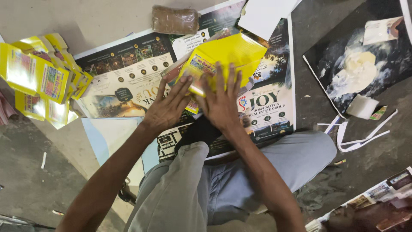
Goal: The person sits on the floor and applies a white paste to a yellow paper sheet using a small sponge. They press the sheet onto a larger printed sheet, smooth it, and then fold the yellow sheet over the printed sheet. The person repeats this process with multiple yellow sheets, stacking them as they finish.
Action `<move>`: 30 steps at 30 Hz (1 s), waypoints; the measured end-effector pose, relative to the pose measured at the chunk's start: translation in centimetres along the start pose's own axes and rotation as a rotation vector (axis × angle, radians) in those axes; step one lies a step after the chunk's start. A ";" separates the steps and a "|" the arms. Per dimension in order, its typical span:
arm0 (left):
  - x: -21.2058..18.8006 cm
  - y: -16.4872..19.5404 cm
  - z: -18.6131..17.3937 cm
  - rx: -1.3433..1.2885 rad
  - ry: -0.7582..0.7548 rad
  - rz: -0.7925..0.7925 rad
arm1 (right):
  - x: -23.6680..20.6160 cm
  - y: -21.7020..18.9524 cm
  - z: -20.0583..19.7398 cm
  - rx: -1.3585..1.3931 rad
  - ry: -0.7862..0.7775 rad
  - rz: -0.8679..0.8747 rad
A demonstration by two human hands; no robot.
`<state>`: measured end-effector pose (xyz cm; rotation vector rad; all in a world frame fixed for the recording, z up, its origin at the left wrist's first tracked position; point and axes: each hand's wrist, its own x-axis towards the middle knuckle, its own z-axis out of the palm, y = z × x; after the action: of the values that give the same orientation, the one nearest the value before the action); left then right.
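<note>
1. The left hand (167,107) lies flat, fingers (178,92) stretched out and slightly spread, their tips pressing on the near left edge of a yellow printed packet (227,56); they grip nothing
2. The right hand (221,103) is also flat and open, its fingers (223,79) fanned over the packet's lower middle, pressing it down rather than clasping it
3. The packet sits right under and just beyond both sets of fingertips, tilted, its far end folded up; more flat sheets of the same kind seem to lie beneath it, though the hands hide most of them
4. Under the packet and both palms spreads a glossy printed poster (133,77) on the floor
5. Beyond the fingertips, at the poster's far edge, rests a brown block in clear wrap (175,20), with a white sheet (264,15) just to its right
6. Well off to the left of the left fingers stands a heap of finished yellow cartons (38,77)
7. Well to the right of the right fingers, a dark sheet carries a blob of whitish paste (358,66), with a small white pad (362,106) and white paper strips (365,133) near it
8. Nearest the body, the person's grey-trousered knees (223,180) sit below the wrists
</note>
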<state>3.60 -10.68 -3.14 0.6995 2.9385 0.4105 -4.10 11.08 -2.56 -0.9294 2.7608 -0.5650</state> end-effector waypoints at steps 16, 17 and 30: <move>-0.6 0.2 1.7 -0.108 -0.074 -0.015 | -0.5 1.1 0.1 0.010 0.038 -0.034; -0.6 0.3 1.8 -0.150 -0.048 -0.022 | -0.5 1.2 0.2 -0.011 0.032 -0.081; -0.7 0.4 1.7 -0.069 0.048 0.006 | -0.5 0.8 0.0 0.177 0.047 -0.048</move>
<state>4.65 -10.31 -4.65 0.7000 2.9510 0.5343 -4.14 11.90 -2.89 -0.9544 2.6808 -0.8338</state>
